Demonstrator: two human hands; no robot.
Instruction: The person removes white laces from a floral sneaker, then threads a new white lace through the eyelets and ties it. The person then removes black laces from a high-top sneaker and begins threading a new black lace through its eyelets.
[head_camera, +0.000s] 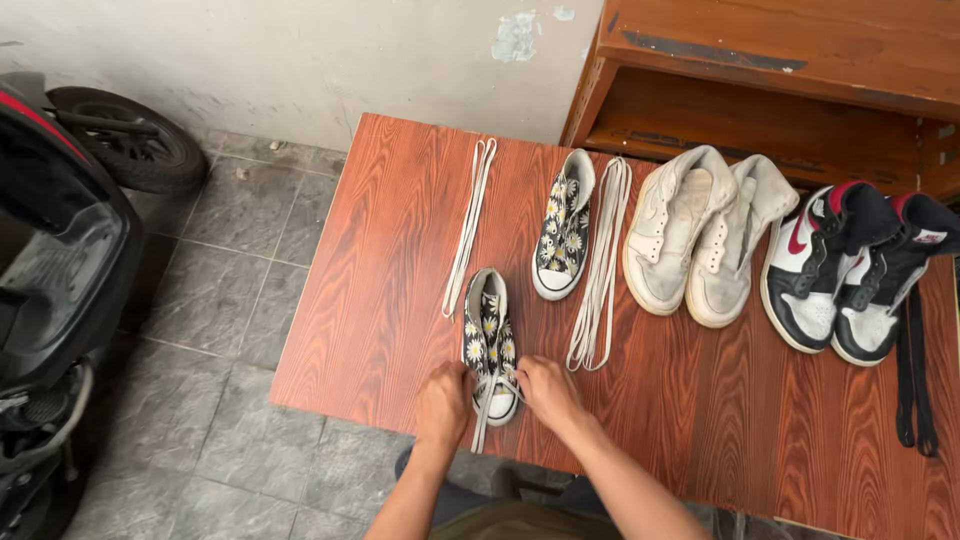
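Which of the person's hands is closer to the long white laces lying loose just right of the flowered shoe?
Right. The right hand sits just below the loose white flat laces; the left hand is across the black daisy-print canvas shoe, farther away.

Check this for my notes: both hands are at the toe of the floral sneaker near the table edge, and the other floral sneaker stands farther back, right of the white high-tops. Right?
One detail is off. In the head view, the other floral sneaker stands left of the white high-tops, not right. The rest holds: the left hand and right hand are at the toe of the near floral sneaker by the table edge.
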